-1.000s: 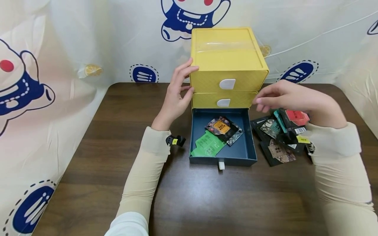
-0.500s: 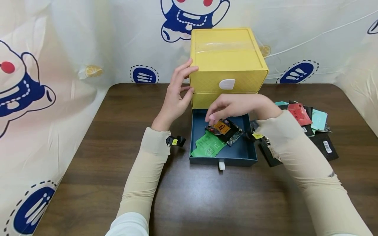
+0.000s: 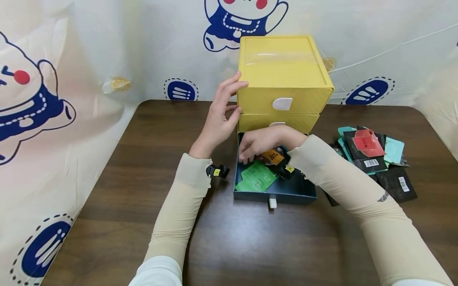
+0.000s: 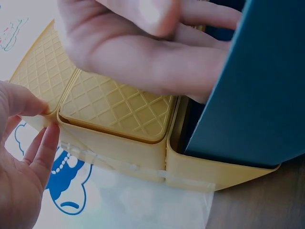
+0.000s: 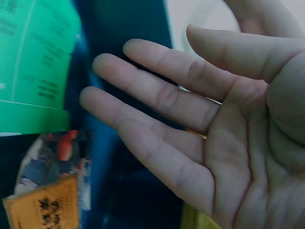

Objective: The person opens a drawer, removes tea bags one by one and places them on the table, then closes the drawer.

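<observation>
A yellow drawer box (image 3: 284, 67) stands at the back of the table, its bottom blue drawer (image 3: 252, 195) pulled out. Inside lie a green packet (image 3: 259, 177) and a dark packet with an orange label (image 3: 273, 156). Fingers and thumb of my left hand (image 3: 219, 121) rest against the box's left side, lightly bent; the left wrist view puts them at a box corner. My right hand (image 3: 266, 140) reaches into the drawer's left rear, fingers extended near its wall. The right wrist view shows an empty palm, with the packets beside the fingers.
Right of the drawer, a heap of black, red and teal packets (image 3: 370, 147) lies on the brown table (image 3: 150, 167). The right forearm crosses in front of part of it. A printed white curtain (image 3: 150, 47) hangs behind the table.
My right hand has moved left from the box's right side, over the packets, down into the drawer's left part. The left hand keeps its place on the box.
</observation>
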Demonstrator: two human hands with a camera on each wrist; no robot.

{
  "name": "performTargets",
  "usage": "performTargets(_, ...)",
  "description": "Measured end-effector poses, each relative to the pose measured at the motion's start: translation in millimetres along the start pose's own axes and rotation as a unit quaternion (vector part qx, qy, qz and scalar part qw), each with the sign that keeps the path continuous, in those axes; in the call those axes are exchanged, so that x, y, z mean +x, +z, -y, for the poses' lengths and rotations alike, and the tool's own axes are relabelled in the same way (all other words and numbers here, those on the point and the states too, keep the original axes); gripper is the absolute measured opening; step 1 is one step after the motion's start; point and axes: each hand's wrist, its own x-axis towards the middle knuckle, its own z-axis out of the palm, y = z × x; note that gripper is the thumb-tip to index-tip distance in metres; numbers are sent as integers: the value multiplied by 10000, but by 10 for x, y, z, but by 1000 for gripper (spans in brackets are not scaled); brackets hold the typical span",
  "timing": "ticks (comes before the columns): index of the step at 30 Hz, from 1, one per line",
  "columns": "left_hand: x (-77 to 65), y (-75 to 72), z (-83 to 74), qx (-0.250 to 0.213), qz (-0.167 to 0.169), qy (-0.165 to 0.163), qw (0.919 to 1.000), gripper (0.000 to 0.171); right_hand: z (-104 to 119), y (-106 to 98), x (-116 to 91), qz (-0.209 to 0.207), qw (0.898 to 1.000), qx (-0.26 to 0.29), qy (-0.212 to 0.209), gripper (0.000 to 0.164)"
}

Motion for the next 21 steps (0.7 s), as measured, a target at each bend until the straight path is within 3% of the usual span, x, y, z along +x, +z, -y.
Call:
performTargets(12, 1, 2, -5, 67, -28, 84, 9999, 48, -95, 83, 156, 288, 9974, -658, 71, 25)
performTargets(21, -4, 11, -6, 72, -22, 47, 10000, 48, -157, 127, 191, 642, 9952, -714, 202, 20)
